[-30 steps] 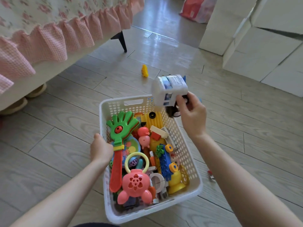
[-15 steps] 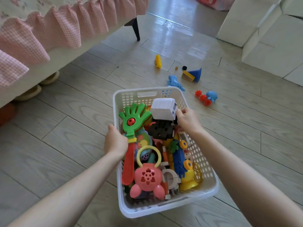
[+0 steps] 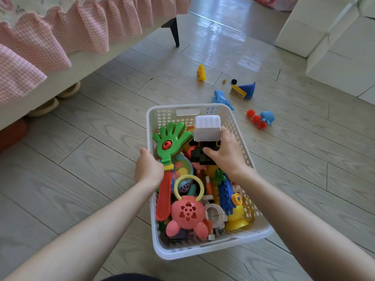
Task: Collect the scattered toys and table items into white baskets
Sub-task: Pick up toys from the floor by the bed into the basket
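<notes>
A white perforated basket (image 3: 162,250) stands on the wooden floor, full of toys: a green hand clapper (image 3: 171,138), a pink rattle (image 3: 187,213), a blue block strip (image 3: 226,191). My left hand (image 3: 149,169) grips the basket's left rim. My right hand (image 3: 225,153) holds a white toy truck (image 3: 207,128) by its black underside, inside the basket at its far end. On the floor beyond lie a blue dinosaur (image 3: 220,98), a yellow figure (image 3: 201,73), a blue cone with a yellow block (image 3: 243,91) and a red and blue toy (image 3: 261,118).
A bed with a pink gingham frill (image 3: 60,37) and a black leg (image 3: 174,31) fills the left. Slippers (image 3: 44,106) lie under it. White boxes (image 3: 334,47) stand at the right. Small black and tan bits (image 3: 233,81) lie near the cone.
My right hand has carried the white truck from above the basket's far right corner down into the basket. The view has tilted up, and more toys on the floor now show.
</notes>
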Demonstrator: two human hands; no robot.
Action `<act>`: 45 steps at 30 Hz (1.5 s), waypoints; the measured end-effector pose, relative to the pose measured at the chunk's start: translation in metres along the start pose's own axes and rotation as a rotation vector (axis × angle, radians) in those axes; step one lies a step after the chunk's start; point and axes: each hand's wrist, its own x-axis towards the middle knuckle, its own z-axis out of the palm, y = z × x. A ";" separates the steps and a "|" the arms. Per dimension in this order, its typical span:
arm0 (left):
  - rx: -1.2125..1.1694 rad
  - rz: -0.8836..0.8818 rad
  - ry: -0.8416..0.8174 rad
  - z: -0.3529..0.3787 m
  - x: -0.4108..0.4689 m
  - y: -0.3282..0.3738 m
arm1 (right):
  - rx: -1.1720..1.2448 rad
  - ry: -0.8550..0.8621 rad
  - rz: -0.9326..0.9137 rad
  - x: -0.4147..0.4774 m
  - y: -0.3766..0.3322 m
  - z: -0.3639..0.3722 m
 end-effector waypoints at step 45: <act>-0.054 0.025 -0.027 0.001 0.003 -0.004 | 0.029 -0.119 0.060 0.028 -0.017 0.040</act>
